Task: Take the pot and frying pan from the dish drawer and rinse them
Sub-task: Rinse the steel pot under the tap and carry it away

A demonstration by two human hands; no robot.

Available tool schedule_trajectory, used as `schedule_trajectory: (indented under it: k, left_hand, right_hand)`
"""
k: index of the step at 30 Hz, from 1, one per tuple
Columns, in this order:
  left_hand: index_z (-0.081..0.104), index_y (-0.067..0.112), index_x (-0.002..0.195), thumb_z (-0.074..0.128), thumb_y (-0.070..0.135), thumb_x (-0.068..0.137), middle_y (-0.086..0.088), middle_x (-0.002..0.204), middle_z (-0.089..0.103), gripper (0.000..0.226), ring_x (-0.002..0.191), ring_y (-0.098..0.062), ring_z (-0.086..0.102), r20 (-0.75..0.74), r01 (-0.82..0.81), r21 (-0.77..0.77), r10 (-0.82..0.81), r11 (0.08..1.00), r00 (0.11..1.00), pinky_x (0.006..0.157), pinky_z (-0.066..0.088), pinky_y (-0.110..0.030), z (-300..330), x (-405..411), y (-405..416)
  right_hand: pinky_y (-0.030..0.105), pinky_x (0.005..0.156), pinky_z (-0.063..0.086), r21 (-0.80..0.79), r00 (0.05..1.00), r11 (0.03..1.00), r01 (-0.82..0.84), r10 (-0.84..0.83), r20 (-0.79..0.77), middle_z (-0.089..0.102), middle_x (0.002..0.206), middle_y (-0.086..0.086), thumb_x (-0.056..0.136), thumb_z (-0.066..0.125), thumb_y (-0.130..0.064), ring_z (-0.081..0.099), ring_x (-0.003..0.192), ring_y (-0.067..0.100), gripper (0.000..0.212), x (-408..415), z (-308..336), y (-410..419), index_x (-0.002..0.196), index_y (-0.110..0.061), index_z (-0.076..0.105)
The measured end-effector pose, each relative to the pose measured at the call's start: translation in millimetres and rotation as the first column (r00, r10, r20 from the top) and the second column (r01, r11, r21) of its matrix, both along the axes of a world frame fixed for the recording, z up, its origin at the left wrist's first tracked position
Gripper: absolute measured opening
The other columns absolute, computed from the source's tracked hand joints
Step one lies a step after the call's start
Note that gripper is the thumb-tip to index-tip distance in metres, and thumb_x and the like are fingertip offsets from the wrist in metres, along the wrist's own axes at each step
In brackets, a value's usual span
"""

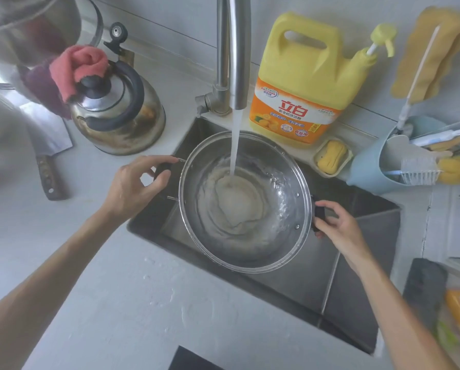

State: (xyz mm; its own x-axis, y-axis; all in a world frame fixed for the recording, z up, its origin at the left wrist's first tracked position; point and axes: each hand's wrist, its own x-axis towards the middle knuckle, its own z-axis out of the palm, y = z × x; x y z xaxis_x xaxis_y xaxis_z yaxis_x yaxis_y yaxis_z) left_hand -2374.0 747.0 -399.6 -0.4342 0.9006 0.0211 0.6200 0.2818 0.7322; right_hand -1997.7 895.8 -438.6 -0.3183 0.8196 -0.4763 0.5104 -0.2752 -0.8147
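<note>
While water from the steel tap (234,49) pours in, the round steel pot (246,201) sits mouth-up over the sink (357,263), handles lying left-right. Left hand (135,188) and right hand (341,228) each curl round a black handle. Yellow detergent jug (303,76) on the table reads "立白".

Left of the faucet (233,49): kettle (119,113) draped with pink cloth (79,66), cleaver (47,145) beyond. Right: yellow detergent jug (303,84), soap dish (331,157), blue brush holder (375,166).
</note>
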Motion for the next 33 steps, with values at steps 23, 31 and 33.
schedule_trajectory:
  k: [23, 31, 33]
  left_hand:
    - [0.055, 0.025, 0.108, 0.056, 0.026, 0.091, 0.022, 0.066, 0.06, 0.018, 0.086, -0.013, 0.056, 0.011, 0.173, -0.523, -0.197, 0.835, 0.98, 0.071, 0.036, -0.028, -129, 7, 30]
    - [0.056, 0.023, 0.105, 0.06, 0.021, 0.088, 0.008, 0.085, 0.064, 0.017, 0.083, -0.014, 0.056, 0.015, 0.185, -0.628, -0.225, 0.756, 0.974, 0.06, 0.036, -0.022, -190, 9, 43]
    - [0.056, 0.025, 0.102, 0.059, 0.022, 0.088, 0.01, 0.085, 0.061, 0.016, 0.085, -0.014, 0.056, 0.006, 0.17, -0.637, -0.216, 0.752, 0.976, 0.062, 0.037, -0.025, -201, 11, 43]
  right_hand:
    - [0.032, 0.07, 0.048, -0.01, 0.986, 1.0, 0.006, -0.004, 0.164, 0.068, 0.081, 0.012, 0.086, 0.064, -0.005, 0.059, 0.068, 0.023, 0.033, 9, -85, -9, 0.093, -0.036, 0.056]
    - [0.017, 0.063, 0.044, -0.017, 0.961, 0.994, 0.11, -0.102, 0.258, 0.07, 0.076, 0.0, 0.082, 0.068, -0.01, 0.066, 0.074, 0.023, 0.044, 12, -167, -34, 0.084, -0.051, 0.054]
    - [0.015, 0.063, 0.043, -0.007, 0.956, 0.991, 0.131, -0.125, 0.267, 0.071, 0.078, 0.002, 0.081, 0.069, -0.01, 0.066, 0.076, 0.026, 0.043, 15, -179, -37, 0.086, -0.049, 0.054]
